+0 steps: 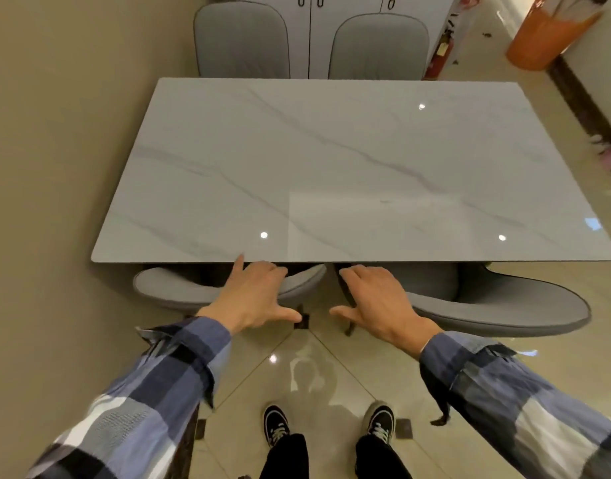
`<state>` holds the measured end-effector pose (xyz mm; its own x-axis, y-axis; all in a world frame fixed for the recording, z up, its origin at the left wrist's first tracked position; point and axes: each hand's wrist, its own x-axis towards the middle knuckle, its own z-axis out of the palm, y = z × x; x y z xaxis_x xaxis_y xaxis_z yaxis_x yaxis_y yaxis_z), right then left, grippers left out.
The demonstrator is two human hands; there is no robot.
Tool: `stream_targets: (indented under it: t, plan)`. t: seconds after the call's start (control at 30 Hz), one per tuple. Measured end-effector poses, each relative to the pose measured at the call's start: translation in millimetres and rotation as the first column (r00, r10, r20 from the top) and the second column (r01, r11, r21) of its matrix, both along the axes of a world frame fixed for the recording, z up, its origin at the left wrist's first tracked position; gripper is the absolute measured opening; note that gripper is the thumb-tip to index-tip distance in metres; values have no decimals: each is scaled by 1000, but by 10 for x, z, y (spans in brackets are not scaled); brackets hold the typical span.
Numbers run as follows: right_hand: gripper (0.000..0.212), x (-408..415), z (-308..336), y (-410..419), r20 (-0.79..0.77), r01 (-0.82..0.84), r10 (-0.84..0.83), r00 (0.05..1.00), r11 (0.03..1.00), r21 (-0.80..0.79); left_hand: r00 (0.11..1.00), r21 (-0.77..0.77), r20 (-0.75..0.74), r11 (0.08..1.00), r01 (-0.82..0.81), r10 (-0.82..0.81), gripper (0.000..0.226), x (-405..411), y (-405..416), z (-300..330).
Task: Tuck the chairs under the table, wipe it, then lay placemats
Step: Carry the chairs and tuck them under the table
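A white marble-look table fills the middle of the view, its left side close to a beige wall. 4 grey padded chairs stand around it. The 2 far chairs, far left chair and far right chair, sit upright against the far edge with their backs showing above the top. The near right chair is angled, its back sticking out well past the near edge. The near left chair lies mostly under the top, only the curved back showing. A white cabinet stands behind the far chairs, with a red fire extinguisher beside it. Both arms wear a blue plaid shirt. The left hand rests on the near left chair's back, fingers spread and fairly straight, gripping nothing. The right hand lies spread the same way on the near right chair's back, thumb apart. No placemats or cloth show.
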<state>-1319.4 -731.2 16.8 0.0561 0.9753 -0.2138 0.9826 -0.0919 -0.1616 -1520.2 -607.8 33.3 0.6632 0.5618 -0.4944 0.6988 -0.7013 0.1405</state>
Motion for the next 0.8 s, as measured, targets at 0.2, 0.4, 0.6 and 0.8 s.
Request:
stream_targets:
  t: [0.2,0.4,0.6,0.8]
  plan:
    - [93,1273,163,-1031,104,110,-104,989,992,-58,964,-142,230,975,172,-136,98,1581,-1061,-86]
    - [64,2448,-12,-1886,139,240,-228,964,967,-80,946,-60,240,970,236,-216,61,2364,-1473,-466]
    - [38,2472,-266,-1838,132,190,-205,970,974,120,900,43,112,907,419,-422,45,2390,-1167,-577]
    - [37,2496,-358,-1569,73,161,-169,983,982,103,921,-24,123,926,376,-370,50,2415,-903,-431]
